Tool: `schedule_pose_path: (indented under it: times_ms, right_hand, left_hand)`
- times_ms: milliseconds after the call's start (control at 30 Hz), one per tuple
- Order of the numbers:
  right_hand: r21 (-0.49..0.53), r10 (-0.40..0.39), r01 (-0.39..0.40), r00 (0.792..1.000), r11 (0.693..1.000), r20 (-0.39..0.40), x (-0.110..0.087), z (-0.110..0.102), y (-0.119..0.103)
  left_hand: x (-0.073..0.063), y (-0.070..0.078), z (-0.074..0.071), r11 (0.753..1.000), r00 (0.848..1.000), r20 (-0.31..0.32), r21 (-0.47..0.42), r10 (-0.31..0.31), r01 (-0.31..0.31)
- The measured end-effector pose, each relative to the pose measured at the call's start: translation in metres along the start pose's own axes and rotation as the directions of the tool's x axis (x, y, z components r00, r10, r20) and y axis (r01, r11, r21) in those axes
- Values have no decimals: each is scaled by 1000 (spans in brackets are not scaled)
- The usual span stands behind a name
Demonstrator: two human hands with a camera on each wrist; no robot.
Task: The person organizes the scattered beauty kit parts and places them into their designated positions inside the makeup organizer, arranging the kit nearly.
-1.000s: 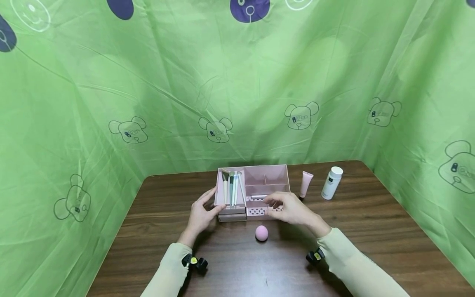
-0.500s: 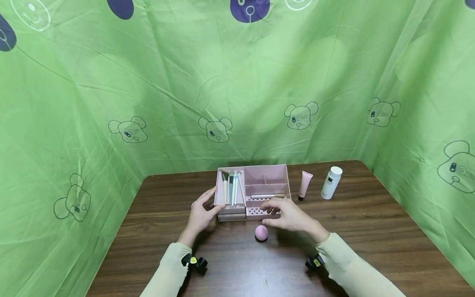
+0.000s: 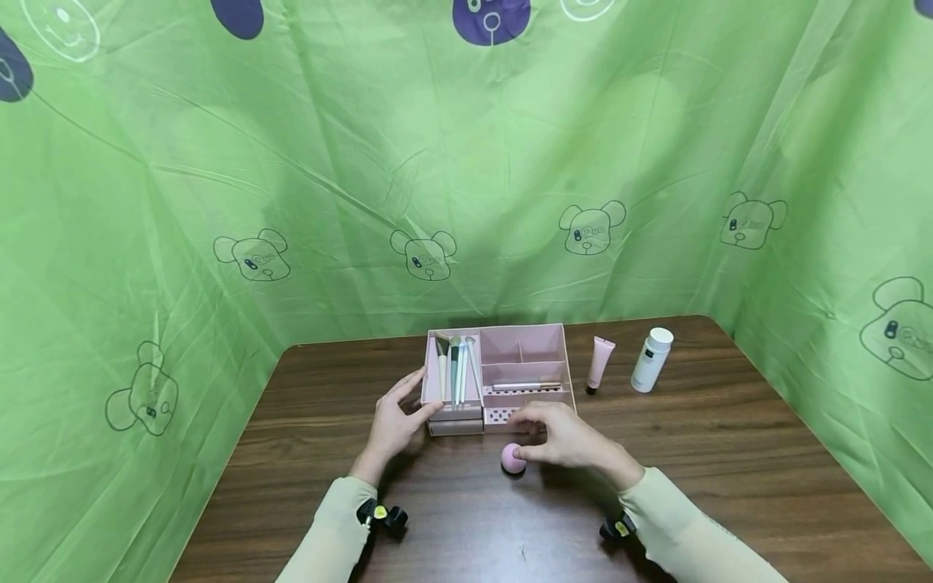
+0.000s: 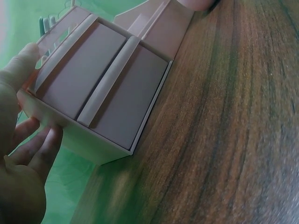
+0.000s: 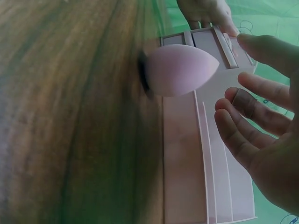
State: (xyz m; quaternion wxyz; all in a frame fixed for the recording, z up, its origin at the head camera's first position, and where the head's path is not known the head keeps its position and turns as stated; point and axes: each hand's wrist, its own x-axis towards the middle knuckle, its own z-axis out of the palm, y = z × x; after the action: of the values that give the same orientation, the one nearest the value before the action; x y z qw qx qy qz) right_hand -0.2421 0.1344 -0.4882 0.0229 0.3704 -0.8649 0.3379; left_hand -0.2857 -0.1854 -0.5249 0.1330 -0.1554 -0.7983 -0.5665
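Observation:
A pink makeup organizer point(image 3: 525, 344) stands towards the back of the table. My left hand point(image 3: 394, 417) holds its front left corner, thumb at the front top edge and fingers against the side wall point(image 4: 74, 135). Several makeup brushes point(image 3: 457, 368) lie in its left compartment; a slim silvery stick point(image 3: 526, 386) lies across the right part. In front stands a pink egg-shaped makeup sponge point(image 3: 513, 459), tip up in the right wrist view. My right hand point(image 3: 564, 437) hovers beside it, fingers spread and bent; in that view a gap separates fingertips point(image 5: 250, 42) from sponge point(image 5: 180, 70).
To the right of the organizer stand a pink squeeze tube point(image 3: 601, 362) with a dark cap downward and a white bottle point(image 3: 652, 360). A green printed curtain point(image 3: 496, 202) encloses the wooden table point(image 3: 321, 389) behind and at both sides.
My right hand has come off the organizer's front section, moving forward and down to the sponge; the silvery stick is now fully visible. The left hand stays at the corner.

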Motion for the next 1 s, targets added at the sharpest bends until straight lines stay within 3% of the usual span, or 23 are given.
schedule_pose_path:
  times_ms: [233,633,1000]
  right_hand:
    - [42,-3,2,1000,999,27,-3,9,3]
    - [-2,-38,38,999,999,31,-5,19,5]
    - [3,-6,5,1000,1000,20,-5,26,7]
  left_hand:
    - [-1,-1,0,1000,1000,-7,14,-15,15]
    - [-1,2,1,1000,1000,-8,10,16,-16]
    - [0,2,1,1000,1000,-7,12,5,-5]
